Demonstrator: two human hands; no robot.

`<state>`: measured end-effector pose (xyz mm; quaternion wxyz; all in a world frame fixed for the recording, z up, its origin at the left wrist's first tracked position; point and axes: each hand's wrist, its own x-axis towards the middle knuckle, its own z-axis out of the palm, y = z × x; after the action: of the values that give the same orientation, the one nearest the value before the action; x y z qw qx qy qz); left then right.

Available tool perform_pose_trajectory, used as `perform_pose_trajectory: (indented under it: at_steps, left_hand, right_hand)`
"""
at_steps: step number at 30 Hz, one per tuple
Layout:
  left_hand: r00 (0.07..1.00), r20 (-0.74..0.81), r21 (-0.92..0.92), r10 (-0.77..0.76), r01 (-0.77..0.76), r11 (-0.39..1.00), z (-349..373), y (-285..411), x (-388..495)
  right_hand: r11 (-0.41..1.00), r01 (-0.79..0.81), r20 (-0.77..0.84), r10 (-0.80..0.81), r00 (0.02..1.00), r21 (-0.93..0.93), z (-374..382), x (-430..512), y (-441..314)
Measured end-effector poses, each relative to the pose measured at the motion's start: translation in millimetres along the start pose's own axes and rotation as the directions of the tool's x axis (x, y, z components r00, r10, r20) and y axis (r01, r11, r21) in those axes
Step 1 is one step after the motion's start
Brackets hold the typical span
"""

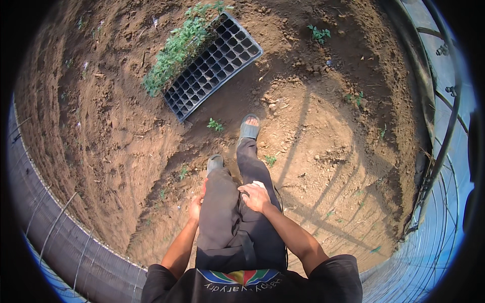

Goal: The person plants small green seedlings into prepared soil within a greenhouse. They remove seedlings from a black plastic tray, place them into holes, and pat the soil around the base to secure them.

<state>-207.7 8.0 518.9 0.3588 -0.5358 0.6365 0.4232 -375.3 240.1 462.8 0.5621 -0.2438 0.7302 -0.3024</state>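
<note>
My right hand (257, 197) is against the inner side of my dark trousers (218, 216), fingers and thumb apart, with nothing visible in it. My left hand (195, 207) is beside my left leg, which hides most of its fingers. A small red thing (205, 186) shows at the trouser edge just beyond that hand; I cannot tell whether the hand holds it. Ahead of my feet lies a black plastic seedling tray (216, 68). Leafy green seedlings (178, 49) fill its left side, while many cells on its right side hold no plants.
Small seedlings stand in the brown soil, one ahead of my left sandal (215, 125), one beside my right leg (270, 160) and another at the upper right (319, 34). A metal pipe frame (451, 113) and plastic sheeting (445, 212) border the right side. Dark sheeting (49, 223) curves along the lower left.
</note>
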Motion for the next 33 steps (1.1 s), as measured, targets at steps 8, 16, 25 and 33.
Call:
perform_pose_trajectory:
  at_steps: [8,16,25,33]
  left_hand:
    - [1.0,-0.022,-0.178,-0.009,0.005,0.984,37.8,-67.3,22.8]
    - [0.995,0.098,-0.377,-0.031,0.066,0.924,34.4,-60.1,22.8]
    - [0.977,0.21,-0.695,-0.045,0.182,0.696,40.7,-62.5,14.4]
    - [0.992,0.082,-0.475,-0.095,0.122,0.872,37.6,-98.3,27.3]
  right_hand:
    - [1.0,0.018,-0.089,-0.017,0.996,0.004,2.6,-1.9,3.3]
    - [0.999,0.042,-0.203,-0.047,0.978,-0.028,27.6,-1.0,9.5]
    - [0.998,0.054,-0.179,-0.045,0.983,0.044,15.7,-6.1,7.0]
    - [0.982,0.024,-0.208,0.016,0.978,0.188,26.2,-2.3,-7.7]
